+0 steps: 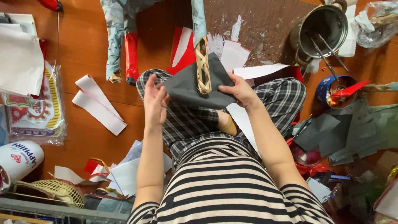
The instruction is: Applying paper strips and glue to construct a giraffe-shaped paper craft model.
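I sit cross-legged on an orange floor. A sheet of dark grey paper (188, 85) lies over my checked-trouser knees, under the looped bamboo-strip end (202, 68) of a long stick wrapped in pale blue paper. My right hand (240, 92) pinches the sheet's right edge. My left hand (154, 101) is raised beside the sheet's left edge, fingers spread, palm turned toward it, touching it only at the fingertips if at all.
A metal pot (327, 29) with sticks and a small blue bowl (336, 89) stand at the right, above a pile of grey paper sheets (348, 132). White zigzag-edged strips (97, 103) lie left. Paper-wrapped frame legs (120, 41) stand at the top.
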